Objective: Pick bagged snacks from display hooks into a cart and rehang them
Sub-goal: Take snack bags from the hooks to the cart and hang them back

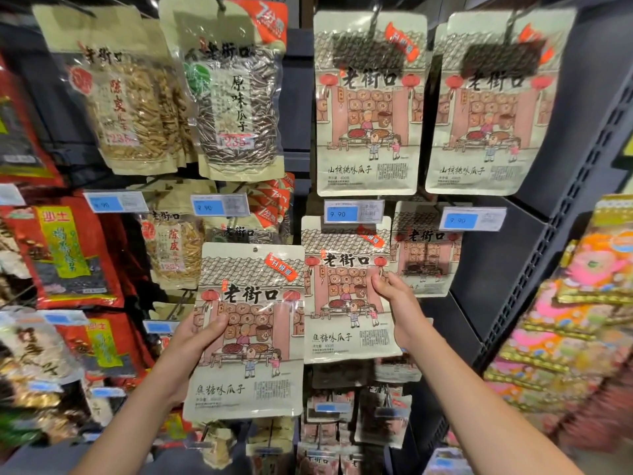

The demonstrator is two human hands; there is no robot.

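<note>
Both forearms are bare to the frame edge, with seemingly no sleeve, watch or ring on either one.

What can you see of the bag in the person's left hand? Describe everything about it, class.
The bag is a flat, cream, matte pouch printed with a tiled roof, red lanterns, a market stall scene, black characters and a red corner banner. A small hang hole sits at its top edge. It is held upright, off any hook, before the display. The left hand grips its left edge, thumb on front.
</note>
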